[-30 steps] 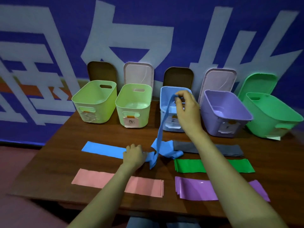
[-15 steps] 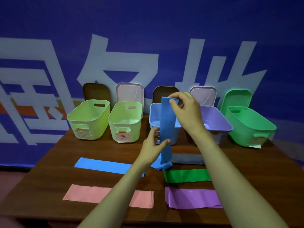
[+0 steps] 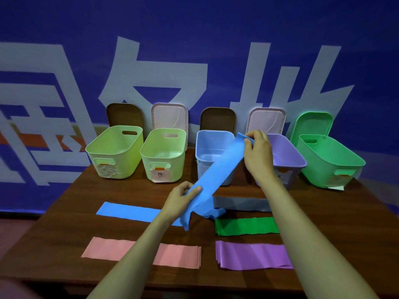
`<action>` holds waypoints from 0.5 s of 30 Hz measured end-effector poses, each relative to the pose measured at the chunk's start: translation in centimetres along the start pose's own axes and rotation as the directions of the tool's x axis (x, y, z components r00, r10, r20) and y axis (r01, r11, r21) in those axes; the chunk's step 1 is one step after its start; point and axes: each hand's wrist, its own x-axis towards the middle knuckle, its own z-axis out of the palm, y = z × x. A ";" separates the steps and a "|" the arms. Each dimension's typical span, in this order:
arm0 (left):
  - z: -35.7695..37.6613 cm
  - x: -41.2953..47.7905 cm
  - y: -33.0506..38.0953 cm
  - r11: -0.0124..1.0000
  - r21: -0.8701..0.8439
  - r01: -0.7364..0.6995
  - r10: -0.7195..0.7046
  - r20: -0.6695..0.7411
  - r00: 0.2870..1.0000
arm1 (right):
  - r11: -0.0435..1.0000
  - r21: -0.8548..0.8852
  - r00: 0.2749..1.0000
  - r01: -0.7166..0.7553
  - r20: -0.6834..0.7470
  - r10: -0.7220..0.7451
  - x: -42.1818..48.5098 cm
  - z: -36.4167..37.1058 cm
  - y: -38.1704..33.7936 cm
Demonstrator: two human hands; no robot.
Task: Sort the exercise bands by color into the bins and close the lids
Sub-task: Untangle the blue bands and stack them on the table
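right hand point(image 3: 257, 154) is raised above the gap between the blue bin point(image 3: 207, 145) and the purple bin point(image 3: 287, 156), fingers curled, thumb and fingertips pinching the top end of a blue band point(image 3: 218, 171). its forearm runs up from the lower right corner and crosses over the right ends of the grey band point(image 3: 239, 203), green band point(image 3: 246, 226) and purple band point(image 3: 250, 254). left hand point(image 3: 183, 197) sits lower and nearer, above the middle of the surface point(image 3: 64, 223), thumb on top and fingers beneath, gripping the same band further down. the blue band slants between the two hands, passing in front of the blue bin's near wall. its loose tail droops below the left hand and bunches on the surface just beside the grey band's left end.

along the far edge stand two pale green bins point(image 3: 114, 152), then the blue bin, the purple bin and a green bin point(image 3: 330, 158), all with open tops, lids point(image 3: 217, 119) leaning upright behind them against a blue banner point(image 3: 194, 39). a strip of bare wood runs between the bins and the flat bands. a second blue band point(image 3: 127, 213) lies flat at left, its right end under the left forearm. a pink band point(image 3: 177, 255) lies near the front edge, also crossed by that forearm.
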 end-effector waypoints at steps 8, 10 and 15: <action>-6.9 1.2 -3.3 0.880 0.467 0.087 -0.179 0.157 0.971 | 0.979 -0.139 0.951 -0.147 0.254 0.178 -3.6 4.9 4.3; -8.4 1.3 -4.1 0.782 0.615 0.104 -0.255 0.164 0.953 | 0.973 -0.163 0.938 -0.163 0.281 0.205 -4.7 5.9 4.6; -11.4 0.8 -5.7 0.673 0.680 0.292 -0.396 -0.003 0.918 | 0.964 -0.171 0.920 -0.203 0.304 0.248 -7.2 8.4 5.1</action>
